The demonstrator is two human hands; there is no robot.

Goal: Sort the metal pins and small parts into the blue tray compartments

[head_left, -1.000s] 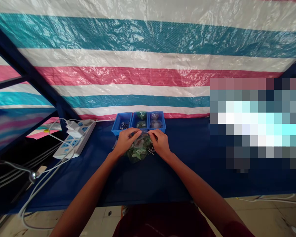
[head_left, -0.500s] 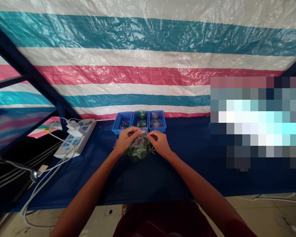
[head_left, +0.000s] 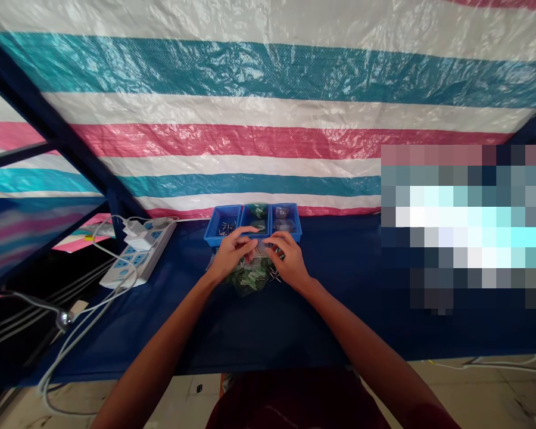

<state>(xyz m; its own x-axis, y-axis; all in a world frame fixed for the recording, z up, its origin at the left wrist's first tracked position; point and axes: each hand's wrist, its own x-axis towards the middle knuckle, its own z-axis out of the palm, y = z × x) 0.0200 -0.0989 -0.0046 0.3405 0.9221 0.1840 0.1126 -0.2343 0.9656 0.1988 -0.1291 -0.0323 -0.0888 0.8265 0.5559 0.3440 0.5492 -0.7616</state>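
My left hand (head_left: pixel 230 255) is curled, its index finger stretched out above the thumb. Opposite it, my right hand (head_left: pixel 289 257) bends its fingers and thumb inward. Between the fingertips of both hands is a small clear plastic bag (head_left: pixel 261 248); its contents are too small to make out. Just below the hands, a green-tinted bag of small pale strip-like parts (head_left: pixel 252 279) lies on the table. Several thin metal pins (head_left: pixel 274 274) are loose beside it, under my right hand.
Behind the hands stand three blue bins: the left bin (head_left: pixel 212 229) with metal pins, the middle bin (head_left: pixel 255 232) with green bags, the right bin (head_left: pixel 298 229) with clear bags. A power strip (head_left: pixel 149 256) with cables sits left on the dark blue table (head_left: pixel 339 298). Striped sheeting (head_left: pixel 250 143) hangs behind.
Both hands' fingers have loosened from a tight pinch, the left index finger now lifted from the thumb. The view has tilted slightly upward.
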